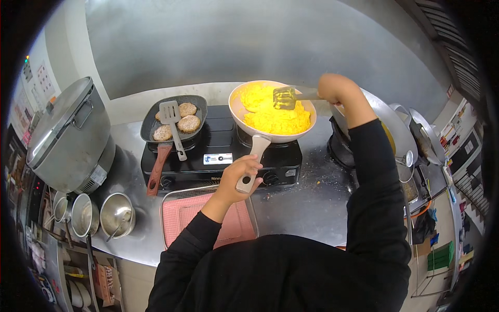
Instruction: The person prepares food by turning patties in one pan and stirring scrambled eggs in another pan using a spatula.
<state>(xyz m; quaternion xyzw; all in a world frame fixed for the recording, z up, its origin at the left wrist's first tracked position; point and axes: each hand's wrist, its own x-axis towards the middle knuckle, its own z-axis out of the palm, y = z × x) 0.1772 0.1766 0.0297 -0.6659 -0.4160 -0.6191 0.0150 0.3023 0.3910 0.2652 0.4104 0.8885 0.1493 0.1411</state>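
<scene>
My left hand (237,177) grips the pale handle (257,150) of a round frying pan (235,102) on the stove's right burner. Bright yellow scrambled egg (278,119) fills much of that pan. In my right hand (338,91) is a spatula (284,97), its flat blade smeared with egg and held over the pan's far right part. Whether the blade touches the egg, I cannot tell. On the left burner a dark grill pan (150,117) with a brown handle holds several browned patties (189,123). A slotted turner (170,113) lies across it, among the patties.
The black two-burner Rinnor gas stove (218,117) stands against a metal wall. A mesh-lined basket with a pink tray (208,218) sits before it. Left are a large cooker (74,128) and metal bowls (117,214). A large wok (366,103) stands beyond my right arm.
</scene>
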